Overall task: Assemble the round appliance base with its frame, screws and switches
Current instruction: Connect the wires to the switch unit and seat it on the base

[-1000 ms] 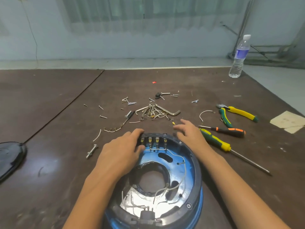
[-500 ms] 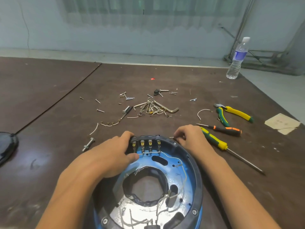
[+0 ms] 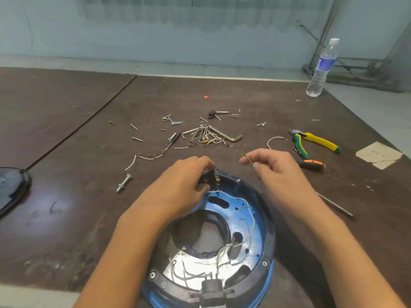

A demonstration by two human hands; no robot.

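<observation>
The round blue appliance base with its black frame ring lies open-side up at the near table edge, white wires loose inside. At its far rim sits a black switch block with brass terminals. My left hand grips that block, fingers curled over the rim. My right hand is lifted beside the rim and pinches a short thin wire with a small terminal at its far tip. A heap of screws, wires and metal pieces lies beyond both hands.
Yellow-green pliers, an orange-black screwdriver and a long screwdriver shaft lie to the right. A bolt lies left of the base, a black cover at the left edge, a water bottle at the back right.
My right hand has come off the rim, lifted and now pinches a short wire. My left hand has slid right over the switch block. The view has tilted down.
</observation>
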